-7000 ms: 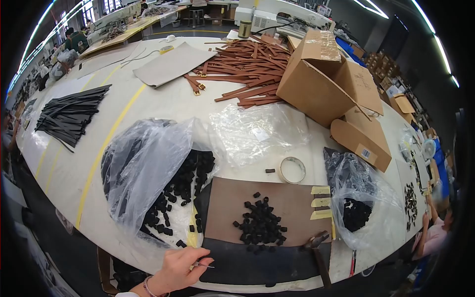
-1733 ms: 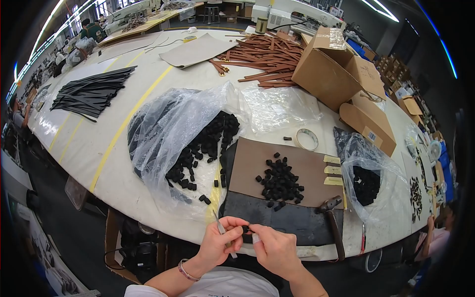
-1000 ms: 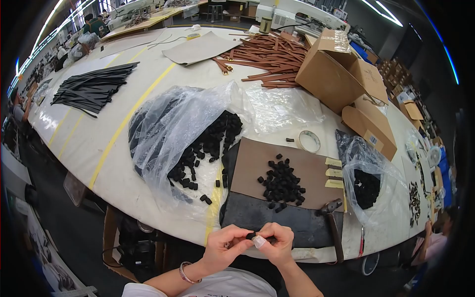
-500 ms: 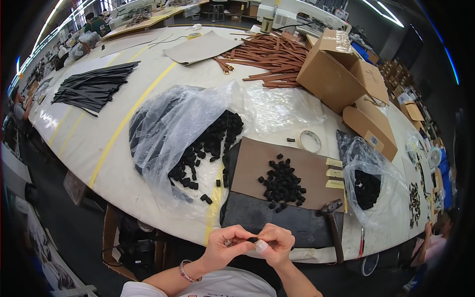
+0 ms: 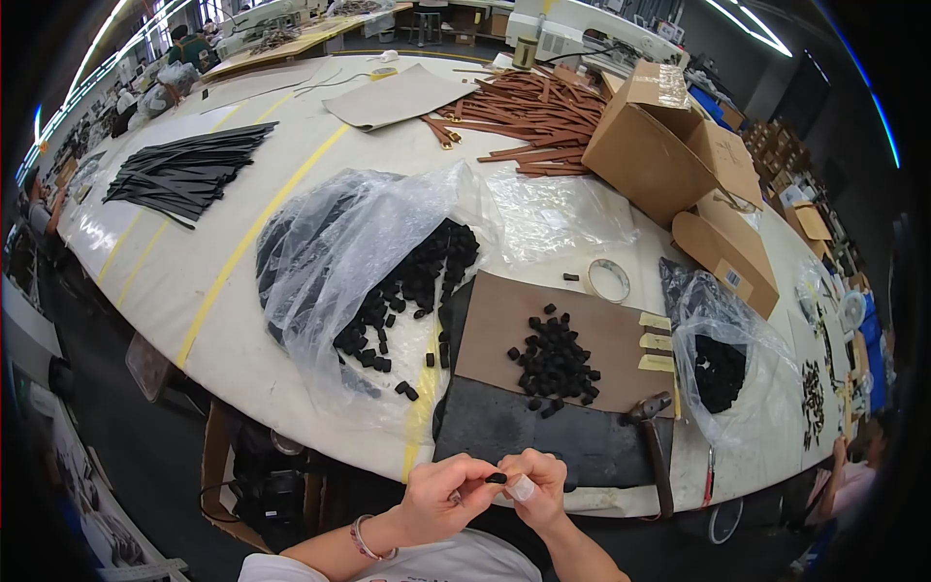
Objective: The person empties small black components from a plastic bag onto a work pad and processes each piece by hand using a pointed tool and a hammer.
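Observation:
Between the fingertips of both hands is a small black piece (image 5: 497, 478), close to my body below the table's front edge. My left hand (image 5: 451, 497) is closed on one side of it, with part of a metal tool showing in the palm. My right hand (image 5: 536, 488) pinches at the other side; white tape wraps one of its fingers. Beyond my hands, a pile of black pieces (image 5: 555, 359) lies on a brown sheet (image 5: 495, 330) over a black mat (image 5: 524, 441). A hammer (image 5: 657, 446) rests at the mat's right side.
A plastic bag (image 5: 330, 262) spills black pieces at the left; another bag (image 5: 718, 364) stands at the right. Behind are a tape roll (image 5: 608, 280), brown straps (image 5: 533, 107), black straps (image 5: 189, 175) and an open carton (image 5: 645, 160). A co-worker (image 5: 853, 480) is at the far right.
Since the oldest frame my right hand has come into view and both hands have met on a black piece. In the last second they have moved slightly down and tilted the piece.

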A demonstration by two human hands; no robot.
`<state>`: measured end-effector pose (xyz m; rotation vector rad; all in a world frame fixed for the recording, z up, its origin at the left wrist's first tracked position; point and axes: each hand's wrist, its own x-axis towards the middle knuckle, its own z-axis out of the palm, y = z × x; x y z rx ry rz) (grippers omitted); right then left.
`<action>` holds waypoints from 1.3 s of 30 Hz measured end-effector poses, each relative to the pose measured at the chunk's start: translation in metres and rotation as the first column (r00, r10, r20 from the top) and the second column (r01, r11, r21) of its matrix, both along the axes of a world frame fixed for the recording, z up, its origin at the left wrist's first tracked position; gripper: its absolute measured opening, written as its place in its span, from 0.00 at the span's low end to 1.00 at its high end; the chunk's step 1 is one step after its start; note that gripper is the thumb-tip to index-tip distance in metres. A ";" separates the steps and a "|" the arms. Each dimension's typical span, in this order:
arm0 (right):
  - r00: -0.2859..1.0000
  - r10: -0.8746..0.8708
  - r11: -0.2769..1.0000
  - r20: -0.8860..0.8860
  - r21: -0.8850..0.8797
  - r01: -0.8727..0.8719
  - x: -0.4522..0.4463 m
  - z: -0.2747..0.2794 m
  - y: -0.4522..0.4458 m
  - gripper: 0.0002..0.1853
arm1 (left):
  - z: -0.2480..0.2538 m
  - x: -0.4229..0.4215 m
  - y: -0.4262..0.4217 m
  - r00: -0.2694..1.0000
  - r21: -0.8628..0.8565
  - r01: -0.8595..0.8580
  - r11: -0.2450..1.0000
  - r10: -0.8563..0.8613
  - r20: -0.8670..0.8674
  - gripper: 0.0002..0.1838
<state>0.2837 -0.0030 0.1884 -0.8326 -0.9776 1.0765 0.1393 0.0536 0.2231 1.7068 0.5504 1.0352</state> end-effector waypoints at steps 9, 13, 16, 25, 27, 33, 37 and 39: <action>0.999 0.054 0.999 0.004 -0.007 -0.054 0.000 0.002 -0.001 0.10 | 0.002 -0.003 0.004 0.997 -0.003 0.073 0.997 -0.073 -0.016 0.07; 0.998 0.067 0.998 0.006 -0.012 -0.067 0.000 0.001 -0.002 0.10 | 0.003 -0.005 0.006 0.995 -0.027 0.103 0.994 -0.103 -0.012 0.08; 0.990 0.133 0.990 -0.048 -0.048 -0.135 0.002 0.000 -0.002 0.10 | 0.002 -0.006 0.008 0.995 0.038 0.097 0.995 -0.096 -0.033 0.08; 0.917 0.197 0.973 -0.347 -0.042 -0.225 -0.007 0.003 -0.004 0.11 | 0.006 -0.003 0.003 1.000 0.134 -0.016 0.991 0.016 0.000 0.10; 0.930 0.188 0.979 -0.317 -0.020 -0.204 -0.008 0.006 -0.004 0.10 | 0.008 -0.003 0.003 1.000 0.106 0.018 0.994 -0.020 0.016 0.09; 0.986 0.152 0.987 -0.072 0.065 -0.148 0.001 0.008 0.000 0.08 | 0.010 -0.002 0.004 0.999 0.124 0.040 0.991 -0.044 0.031 0.10; 0.988 0.148 0.985 0.038 0.082 -0.151 0.006 0.003 0.000 0.07 | 0.011 -0.002 0.006 0.997 0.142 0.066 0.988 -0.070 0.021 0.10; 0.988 0.156 0.987 -0.001 0.031 -0.156 0.005 0.005 0.000 0.08 | 0.010 -0.002 0.007 0.998 0.188 0.066 0.980 -0.069 0.009 0.09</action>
